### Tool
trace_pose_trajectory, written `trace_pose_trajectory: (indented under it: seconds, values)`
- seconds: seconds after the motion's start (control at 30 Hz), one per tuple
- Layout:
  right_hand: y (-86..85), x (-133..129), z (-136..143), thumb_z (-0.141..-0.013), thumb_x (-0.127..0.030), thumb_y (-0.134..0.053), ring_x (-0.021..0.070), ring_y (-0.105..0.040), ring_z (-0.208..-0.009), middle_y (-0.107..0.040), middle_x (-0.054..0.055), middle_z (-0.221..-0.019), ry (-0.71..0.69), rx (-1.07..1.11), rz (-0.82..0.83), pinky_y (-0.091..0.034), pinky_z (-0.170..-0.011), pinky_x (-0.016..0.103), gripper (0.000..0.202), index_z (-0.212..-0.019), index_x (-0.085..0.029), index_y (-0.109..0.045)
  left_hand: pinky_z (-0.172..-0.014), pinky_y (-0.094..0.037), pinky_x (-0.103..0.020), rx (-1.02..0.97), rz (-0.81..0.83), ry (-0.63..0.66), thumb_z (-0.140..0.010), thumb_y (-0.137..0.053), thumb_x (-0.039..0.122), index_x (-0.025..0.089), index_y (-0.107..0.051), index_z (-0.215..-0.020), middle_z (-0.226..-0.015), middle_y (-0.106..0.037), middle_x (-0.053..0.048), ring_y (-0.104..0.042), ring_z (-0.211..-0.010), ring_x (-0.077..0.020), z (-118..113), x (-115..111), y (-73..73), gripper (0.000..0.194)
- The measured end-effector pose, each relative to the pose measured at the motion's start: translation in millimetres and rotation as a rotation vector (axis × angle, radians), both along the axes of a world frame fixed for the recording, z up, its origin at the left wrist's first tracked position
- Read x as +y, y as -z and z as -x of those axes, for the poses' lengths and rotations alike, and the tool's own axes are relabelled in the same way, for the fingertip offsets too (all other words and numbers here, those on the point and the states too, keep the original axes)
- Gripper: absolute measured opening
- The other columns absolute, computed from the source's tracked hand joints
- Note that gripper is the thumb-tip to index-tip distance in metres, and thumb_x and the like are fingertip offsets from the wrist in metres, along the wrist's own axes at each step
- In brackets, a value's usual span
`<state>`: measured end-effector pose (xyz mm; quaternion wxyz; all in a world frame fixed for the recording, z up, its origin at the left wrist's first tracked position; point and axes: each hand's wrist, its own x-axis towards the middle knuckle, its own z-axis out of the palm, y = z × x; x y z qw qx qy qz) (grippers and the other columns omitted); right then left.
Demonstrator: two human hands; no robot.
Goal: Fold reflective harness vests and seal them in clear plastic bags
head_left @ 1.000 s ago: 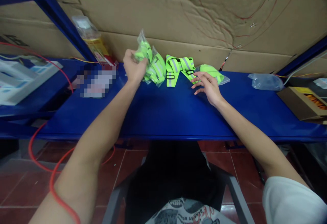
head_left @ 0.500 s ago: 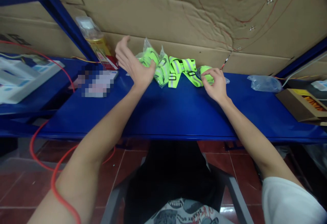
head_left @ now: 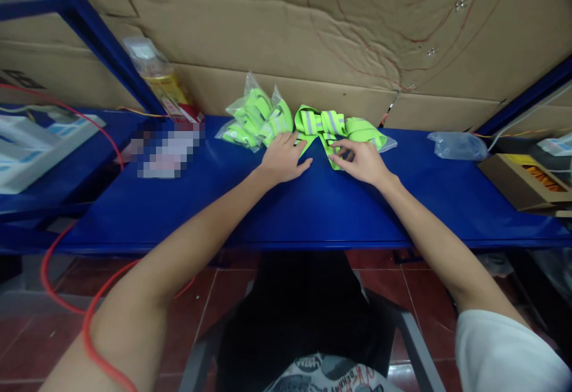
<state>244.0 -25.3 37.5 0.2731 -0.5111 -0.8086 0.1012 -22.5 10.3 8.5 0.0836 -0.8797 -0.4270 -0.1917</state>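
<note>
A neon-green reflective strap [head_left: 319,123] with silver stripes lies in folded loops on the blue table, its two tails pointing toward me. My left hand [head_left: 285,158] rests palm down at the left tail, thumb and fingers spread, partly covering it. At the right tail, the thumb and curled fingers of my right hand [head_left: 360,161] close loosely on the strap. Left of the loops is a pile of bagged green straps [head_left: 252,115] in clear plastic. Another green bundle in plastic [head_left: 364,131] lies just behind my right hand.
A bottle with a yellow label [head_left: 163,85] stands at the back left, near a blurred-out flat item [head_left: 167,151]. To the right are a clear plastic bag [head_left: 460,146] and an open cardboard box [head_left: 513,186]. Cardboard [head_left: 268,28] lines the back; a red hose [head_left: 92,326] hangs at left.
My left hand has left the bagged straps and come right to the loose strap. My right hand has shifted left from the right-hand bundle to the right tail, which now points more toward me.
</note>
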Motion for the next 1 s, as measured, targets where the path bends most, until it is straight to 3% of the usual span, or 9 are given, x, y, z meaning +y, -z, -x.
trace_pose_trajectory:
  seconds: [0.1, 0.27, 0.4, 0.5, 0.6, 0.7, 0.8, 0.87, 1.0]
  values:
    - [0.1, 1, 0, -0.102, -0.045, -0.067, 0.0248, -0.078, -0.075, -0.086, 0.008, -0.101, 0.022, 0.053, -0.03, -0.062, -0.082, 0.042, 0.04, -0.128, -0.019, -0.083, -0.121, -0.049, -0.061, 0.062, 0.021, -0.012, -0.107, -0.053, 0.046, 0.008, -0.079, -0.131, -0.123, -0.081, -0.024, -0.065, -0.136, -0.0437, 3, 4, -2.6, 0.052]
    - [10.7, 7, -3, -0.095, -0.042, -0.074, 0.0377, -0.077, -0.121, -0.08, 0.018, -0.138, -0.033, 0.013, -0.11, -0.062, -0.103, 0.055, 0.048, -0.135, -0.016, -0.08, -0.101, -0.059, -0.054, -0.03, 0.093, 0.214, -0.1, -0.061, 0.04, 0.02, -0.088, -0.102, -0.1, -0.083, -0.015, -0.077, -0.105, -0.0357, 9, -2, -19.2, 0.033]
    - [9.9, 6, -2, -0.099, -0.05, -0.073, 0.0318, -0.082, -0.101, -0.087, 0.01, -0.114, -0.07, 0.124, 0.03, -0.064, -0.097, 0.051, 0.038, -0.123, -0.022, -0.084, -0.069, -0.054, -0.036, -0.349, 0.304, 0.365, -0.109, -0.057, 0.055, 0.024, -0.084, -0.085, -0.079, -0.08, -0.005, -0.072, -0.072, -0.0213, 7, -14, -24.0, 0.047]
    - [5.3, 1, 2, -0.102, -0.055, -0.071, 0.0267, -0.079, -0.085, -0.086, 0.007, -0.097, -0.075, 0.229, 0.05, -0.065, -0.089, 0.046, 0.04, -0.121, -0.022, -0.083, -0.058, -0.045, -0.033, -0.492, 0.328, 0.329, -0.111, -0.053, 0.044, 0.023, -0.08, -0.082, -0.066, -0.073, -0.002, -0.061, -0.056, -0.0161, -1, -18, -17.7, 0.045]
    - [5.5, -3, 8, -0.102, -0.06, -0.072, 0.0302, -0.077, -0.107, -0.083, 0.011, -0.116, -0.098, 0.162, -0.064, -0.061, -0.106, 0.052, 0.042, -0.12, -0.024, -0.084, -0.076, -0.056, -0.039, -0.509, 0.053, 0.275, -0.104, -0.063, 0.037, 0.025, -0.082, -0.09, -0.079, -0.078, -0.004, -0.071, -0.076, -0.022, -6, -17, -13.6, 0.026]
    - [11.7, -6, 13, -0.098, -0.069, -0.077, 0.0386, -0.066, -0.14, -0.071, 0.018, -0.145, -0.16, 0.023, -0.062, -0.05, -0.124, 0.061, 0.063, -0.142, -0.024, -0.079, -0.101, -0.057, -0.05, -0.468, -0.158, 0.184, -0.102, -0.067, 0.035, 0.026, -0.083, -0.109, -0.116, -0.08, -0.011, -0.072, -0.112, -0.0315, -4, -14, -17.2, 0.019]
    - [18.4, -9, 18, -0.088, -0.072, -0.087, 0.0498, -0.043, -0.164, -0.052, 0.021, -0.172, -0.182, -0.117, 0.044, -0.039, -0.13, 0.075, 0.083, -0.157, -0.029, -0.071, -0.117, -0.051, -0.059, -0.393, -0.15, 0.133, -0.099, -0.072, 0.034, 0.025, -0.078, -0.127, -0.147, -0.069, -0.015, -0.063, -0.138, -0.0391, 3, -8, -18.7, 0.031]
    - [19.9, -10, 19, -0.089, -0.066, -0.09, 0.0524, -0.033, -0.17, -0.046, 0.019, -0.179, -0.19, -0.167, 0.093, -0.034, -0.131, 0.08, 0.076, -0.154, -0.032, -0.074, -0.122, -0.047, -0.062, -0.338, -0.109, 0.142, -0.096, -0.073, 0.034, 0.025, -0.074, -0.135, -0.156, -0.064, -0.017, -0.058, -0.146, -0.0417, 7, -2, -14.4, 0.039]
    - [14.8, -8, 14, -0.091, -0.054, -0.09, 0.0465, -0.041, -0.168, -0.053, 0.019, -0.172, -0.246, -0.127, 0.109, -0.033, -0.136, 0.073, 0.057, -0.142, -0.027, -0.082, -0.122, -0.05, -0.062, -0.273, -0.067, 0.139, -0.097, -0.069, 0.03, 0.027, -0.071, -0.142, -0.162, -0.062, -0.016, -0.058, -0.148, -0.0405, 7, 3, -3.0, 0.046]
